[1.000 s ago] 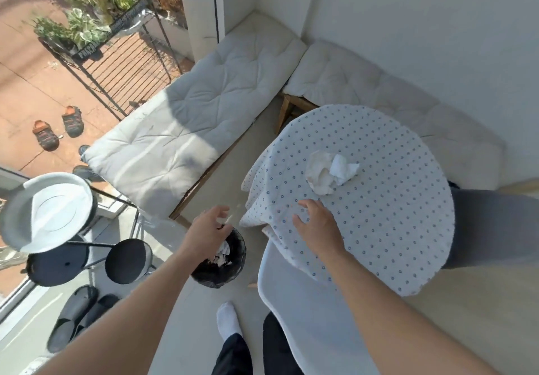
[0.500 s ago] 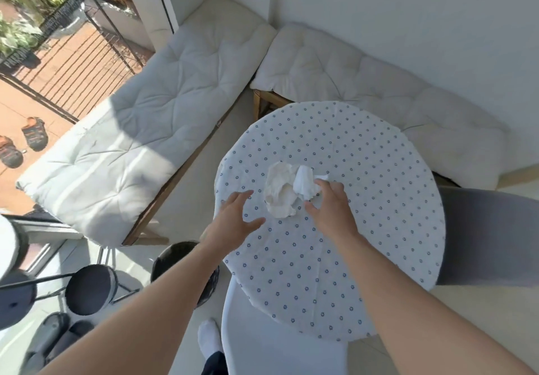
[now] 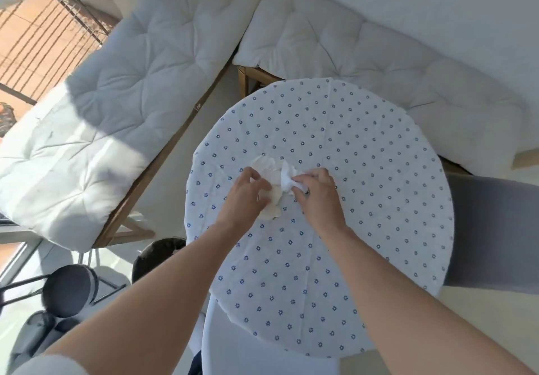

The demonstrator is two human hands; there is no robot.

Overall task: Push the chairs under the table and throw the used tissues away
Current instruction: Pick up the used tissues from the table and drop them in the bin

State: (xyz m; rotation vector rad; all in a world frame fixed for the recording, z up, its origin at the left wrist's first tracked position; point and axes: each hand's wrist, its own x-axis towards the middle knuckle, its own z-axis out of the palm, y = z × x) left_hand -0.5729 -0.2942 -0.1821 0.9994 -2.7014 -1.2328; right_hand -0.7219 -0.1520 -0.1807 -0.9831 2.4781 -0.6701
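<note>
Crumpled white used tissues (image 3: 272, 174) lie left of the middle of the round table (image 3: 364, 199), which wears a white cloth with small blue flowers. My left hand (image 3: 248, 196) rests on the left side of the pile, fingers curled over it. My right hand (image 3: 315, 193) pinches the bright white tissue at the pile's right side. A white chair (image 3: 248, 351) stands partly under the near edge of the table. A grey chair (image 3: 493, 237) sits at the right edge. A black bin (image 3: 157, 253) stands on the floor left of the table, partly hidden by my left forearm.
Two white cushioned benches (image 3: 140, 82) form a corner behind and left of the table. A black round stool (image 3: 68, 290) and dark slippers (image 3: 38, 331) lie at the lower left. A metal railing (image 3: 43, 33) closes the far left.
My left hand came up from the bin and onto the tissues. My right hand slid forward across the cloth and closed on the white tissue. The view swung right, over the table.
</note>
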